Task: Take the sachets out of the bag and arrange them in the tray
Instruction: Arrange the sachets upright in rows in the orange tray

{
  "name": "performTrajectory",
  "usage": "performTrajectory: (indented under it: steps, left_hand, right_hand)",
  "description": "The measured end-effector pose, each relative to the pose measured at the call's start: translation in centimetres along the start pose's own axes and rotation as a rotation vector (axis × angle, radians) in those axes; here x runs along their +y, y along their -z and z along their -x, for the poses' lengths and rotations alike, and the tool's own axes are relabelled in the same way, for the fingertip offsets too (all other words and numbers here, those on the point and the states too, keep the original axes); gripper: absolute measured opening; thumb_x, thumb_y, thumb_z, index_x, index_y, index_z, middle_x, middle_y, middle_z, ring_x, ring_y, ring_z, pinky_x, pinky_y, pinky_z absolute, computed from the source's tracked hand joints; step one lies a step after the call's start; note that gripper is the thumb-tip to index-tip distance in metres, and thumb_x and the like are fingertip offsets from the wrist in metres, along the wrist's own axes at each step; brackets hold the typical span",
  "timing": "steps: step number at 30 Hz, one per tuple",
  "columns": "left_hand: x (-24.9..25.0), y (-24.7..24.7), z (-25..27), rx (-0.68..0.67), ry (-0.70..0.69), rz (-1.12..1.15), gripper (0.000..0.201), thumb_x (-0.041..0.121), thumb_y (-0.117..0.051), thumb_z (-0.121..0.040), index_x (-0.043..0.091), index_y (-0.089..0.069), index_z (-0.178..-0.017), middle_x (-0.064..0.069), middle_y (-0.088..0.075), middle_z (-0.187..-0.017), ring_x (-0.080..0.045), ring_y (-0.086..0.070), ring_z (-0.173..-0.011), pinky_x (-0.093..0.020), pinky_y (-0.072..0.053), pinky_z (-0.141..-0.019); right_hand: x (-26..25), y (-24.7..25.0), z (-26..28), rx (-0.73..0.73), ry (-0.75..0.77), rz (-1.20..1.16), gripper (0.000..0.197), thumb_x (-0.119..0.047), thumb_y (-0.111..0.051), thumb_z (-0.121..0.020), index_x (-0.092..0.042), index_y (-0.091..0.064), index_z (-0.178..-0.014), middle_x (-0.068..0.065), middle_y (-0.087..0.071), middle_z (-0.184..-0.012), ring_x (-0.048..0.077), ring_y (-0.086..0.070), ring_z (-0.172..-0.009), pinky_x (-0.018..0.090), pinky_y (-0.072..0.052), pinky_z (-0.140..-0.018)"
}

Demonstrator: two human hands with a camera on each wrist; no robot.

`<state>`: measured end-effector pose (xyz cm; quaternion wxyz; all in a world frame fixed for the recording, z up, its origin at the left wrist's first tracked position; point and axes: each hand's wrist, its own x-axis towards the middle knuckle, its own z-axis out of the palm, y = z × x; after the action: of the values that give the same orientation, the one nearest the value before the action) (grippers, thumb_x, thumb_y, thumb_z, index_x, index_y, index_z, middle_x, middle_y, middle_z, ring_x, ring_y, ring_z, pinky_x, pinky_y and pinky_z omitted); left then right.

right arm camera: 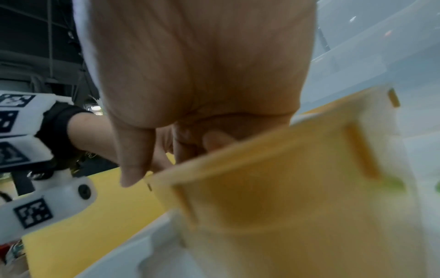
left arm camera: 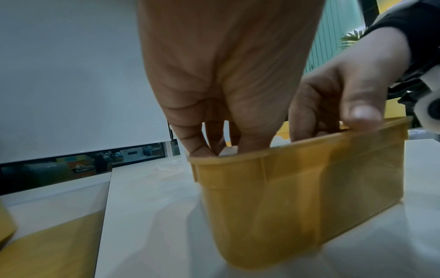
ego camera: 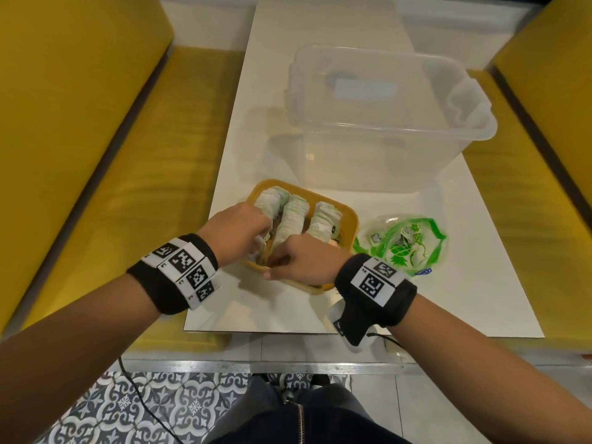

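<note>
On the left a yellow bench [ego camera: 96, 155] runs along the white table [ego camera: 320, 91]. Our left hand [ego camera: 238, 230] reaches down into the near left corner of the yellow tray [ego camera: 349, 219], at about seven o'clock of the tray, its fingers [left arm camera: 197, 143] dipping below the rim among the sachets [ego camera: 293, 216]. We seem to have white sachets between the fingertips, though the wrist view hides just what they have hold of, so we cannot tell the grip for sure.

The sachets stand on edge in three rows running from the near side toward twelve o'clock, filling most of the tray. They lie just beyond both hands, touching the left fingers.

Our right hand [ego camera: 301, 261] sits at the tray's near edge, at about six o'clock, fingers curled down inside the wall and thumb [left arm camera: 364, 112] pressed on the outside of the rim, so it pinches the tray wall.

At three o'clock of the tray, just beside it, lies the crumpled green and clear bag [ego camera: 407, 245]. Beyond the tray, at one o'clock, stands a large clear tub [ego camera: 384, 123].
</note>
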<state>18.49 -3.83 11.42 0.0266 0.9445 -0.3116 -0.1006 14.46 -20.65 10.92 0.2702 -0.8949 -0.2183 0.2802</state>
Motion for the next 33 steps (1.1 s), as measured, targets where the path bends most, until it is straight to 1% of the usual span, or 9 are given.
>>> performTrajectory:
  steps: [5,9,14,17,21,23,27,29,33]
  left_hand:
    - [0.0,-0.3,0.1,-0.008,0.008,0.022,0.016,0.011,-0.065,-0.080,0.020,-0.052,-0.078,0.004,-0.046,-0.079,-0.018,-0.044,-0.076,-0.028,-0.031,-0.062]
    - [0.5,-0.9,0.5,0.010,0.032,0.034,0.017,0.011,-0.061,-0.082,0.020,-0.048,-0.073,0.002,-0.053,-0.077,-0.020,-0.048,-0.075,-0.026,-0.030,-0.059]
    - [0.9,-1.2,0.9,0.015,0.040,0.060,0.023,0.010,-0.061,-0.081,0.023,-0.044,-0.073,0.002,-0.052,-0.076,-0.022,-0.051,-0.076,-0.027,-0.026,-0.056]
    - [1.0,-0.9,1.3,0.012,0.041,0.069,0.025,0.010,-0.062,-0.080,0.025,-0.042,-0.077,0.004,-0.047,-0.076,-0.019,-0.044,-0.073,-0.026,-0.026,-0.058]
    - [1.1,-0.5,1.5,0.007,0.046,0.076,0.018,0.012,-0.059,-0.081,0.023,-0.047,-0.078,0.000,-0.053,-0.079,-0.021,-0.045,-0.073,-0.026,-0.030,-0.060]
    - [1.1,-0.4,1.7,-0.009,0.050,0.104,0.016,0.017,-0.061,-0.083,0.023,-0.047,-0.077,0.001,-0.052,-0.079,-0.021,-0.048,-0.073,-0.026,-0.031,-0.059]
    - [1.4,-0.4,1.6,-0.057,0.027,0.112,0.019,0.023,-0.065,-0.082,0.026,-0.047,-0.077,0.002,-0.052,-0.078,-0.021,-0.053,-0.075,-0.026,-0.034,-0.060]
    - [1.6,-0.4,1.4,-0.094,0.022,0.092,0.009,0.021,-0.064,-0.083,0.022,-0.056,-0.086,-0.003,-0.059,-0.085,-0.024,-0.059,-0.082,-0.026,-0.036,-0.062]
    - [1.9,-0.8,1.2,-0.091,0.006,0.067,0.018,0.016,-0.061,-0.086,0.016,-0.062,-0.104,-0.007,-0.064,-0.100,-0.026,-0.060,-0.089,-0.027,-0.036,-0.065]
  right_hand:
    - [0.2,-0.4,0.0,0.067,0.006,-0.033,0.023,-0.030,-0.066,-0.088,-0.010,-0.072,-0.078,-0.001,-0.060,-0.066,0.014,-0.051,-0.061,0.029,-0.041,-0.063]
    - [0.9,0.2,1.0,0.122,-0.019,-0.224,0.011,-0.018,-0.079,-0.077,-0.007,-0.077,-0.078,-0.011,-0.062,-0.060,-0.001,-0.050,-0.052,0.012,-0.038,-0.058]
    - [1.8,1.1,1.5,0.172,-0.122,-0.425,0.011,-0.014,-0.079,-0.078,-0.003,-0.075,-0.076,-0.007,-0.060,-0.051,0.002,-0.047,-0.045,0.015,-0.041,-0.052]
    - [1.7,1.3,0.8,0.269,-0.112,-0.238,0.010,-0.015,-0.076,-0.080,-0.005,-0.076,-0.078,-0.001,-0.065,-0.063,0.004,-0.052,-0.054,0.020,-0.045,-0.058]
    - [0.2,0.1,0.0,0.318,-0.069,0.165,0.013,-0.026,-0.066,-0.086,-0.014,-0.071,-0.089,0.004,-0.064,-0.081,0.022,-0.061,-0.080,0.031,-0.048,-0.068]
    - [-0.4,-0.5,0.0,0.287,-0.049,0.279,0.017,-0.030,-0.061,-0.088,-0.015,-0.068,-0.093,0.006,-0.059,-0.085,0.025,-0.058,-0.081,0.030,-0.043,-0.066]
    - [-0.4,-0.5,-0.1,0.166,-0.022,0.380,0.021,-0.026,-0.059,-0.087,-0.014,-0.066,-0.102,0.011,-0.063,-0.096,0.029,-0.061,-0.086,0.038,-0.055,-0.074]
    - [-0.2,-0.5,-0.4,0.141,-0.028,0.458,0.025,-0.022,-0.060,-0.085,-0.016,-0.065,-0.109,0.011,-0.063,-0.099,0.030,-0.063,-0.087,0.040,-0.056,-0.073]
    - [-0.1,-1.3,-0.7,0.172,-0.032,0.507,0.025,-0.025,-0.057,-0.087,-0.019,-0.064,-0.110,0.009,-0.065,-0.098,0.030,-0.065,-0.085,0.037,-0.055,-0.068]
